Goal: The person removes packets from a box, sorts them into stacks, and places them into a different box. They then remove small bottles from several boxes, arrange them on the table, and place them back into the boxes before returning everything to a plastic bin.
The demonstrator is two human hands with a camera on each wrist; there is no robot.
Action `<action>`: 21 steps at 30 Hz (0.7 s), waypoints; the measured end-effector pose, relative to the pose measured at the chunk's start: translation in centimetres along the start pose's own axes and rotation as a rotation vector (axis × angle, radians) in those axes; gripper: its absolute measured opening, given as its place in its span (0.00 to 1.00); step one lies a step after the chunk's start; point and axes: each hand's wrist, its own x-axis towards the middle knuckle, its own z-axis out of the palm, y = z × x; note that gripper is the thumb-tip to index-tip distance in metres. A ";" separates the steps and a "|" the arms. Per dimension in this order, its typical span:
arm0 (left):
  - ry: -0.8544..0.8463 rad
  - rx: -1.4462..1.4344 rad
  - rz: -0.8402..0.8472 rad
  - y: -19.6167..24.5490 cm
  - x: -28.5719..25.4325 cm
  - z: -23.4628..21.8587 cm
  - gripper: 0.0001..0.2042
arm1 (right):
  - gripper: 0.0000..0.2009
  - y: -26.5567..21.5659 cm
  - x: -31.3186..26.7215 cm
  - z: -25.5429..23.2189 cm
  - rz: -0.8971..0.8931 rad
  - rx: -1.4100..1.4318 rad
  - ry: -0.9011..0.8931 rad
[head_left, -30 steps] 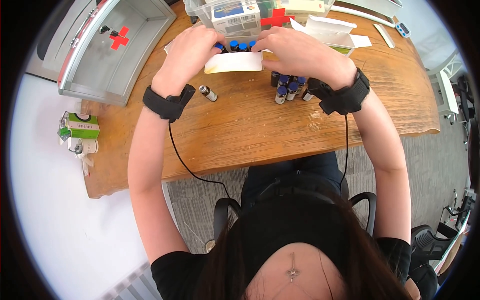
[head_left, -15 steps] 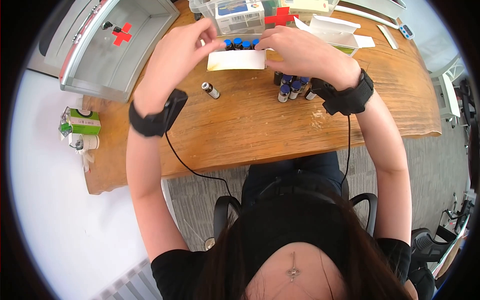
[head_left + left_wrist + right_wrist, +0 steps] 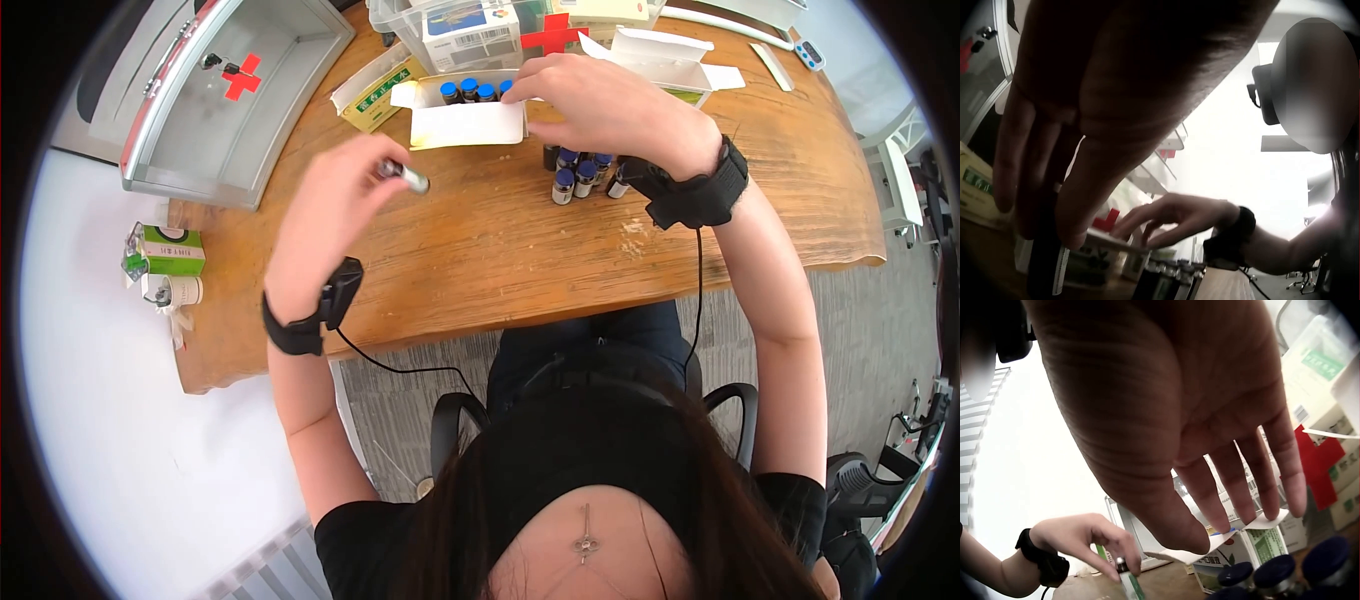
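Note:
In the head view my left hand (image 3: pixel 330 195) pinches a small dark vial (image 3: pixel 415 181) with a light label, held tilted over the table left of centre. The left wrist view shows the vial (image 3: pixel 1044 265) between thumb and fingers. Ahead is an open white carton (image 3: pixel 465 125) with several blue-capped vials (image 3: pixel 469 88) upright inside. My right hand (image 3: pixel 615 108) is at the carton's right end, fingers extended, fingertips right at its flap (image 3: pixel 1269 521). Just below the right hand stands a cluster of dark vials (image 3: pixel 585 178) with dark blue caps, partly hidden by the wrist strap.
A yellow-green carton (image 3: pixel 378 90) lies left of the white one. Behind stands a clear bin (image 3: pixel 400 18) with boxes and a red cross. A metal-framed case (image 3: pixel 215 130) is at left, another opened white box (image 3: pixel 655 62) at right. A green box (image 3: pixel 172 250) sits at the left edge.
My left hand has left the carton and come back toward me. It has picked up the single vial that lay on the table. The right hand has stayed by the carton.

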 end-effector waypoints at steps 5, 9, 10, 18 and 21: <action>0.309 -0.018 0.053 1.5 2.4 -3.0 0.09 | 0.14 -0.3 0.1 -0.1 0.028 0.009 -0.050; 0.224 0.117 0.166 -0.7 6.5 -1.5 0.07 | 0.14 -0.3 0.1 -0.1 0.028 0.004 -0.031; 0.180 0.193 0.144 -1.2 7.2 -0.9 0.07 | 0.13 -0.4 0.1 -0.2 0.030 0.014 -0.040; 0.159 0.371 0.177 -2.5 9.2 2.4 0.15 | 0.11 0.0 -0.3 -0.2 0.003 0.008 -0.013; 0.180 0.461 0.200 -2.0 9.0 2.2 0.17 | 0.10 0.0 -0.4 -0.1 -0.009 -0.013 0.000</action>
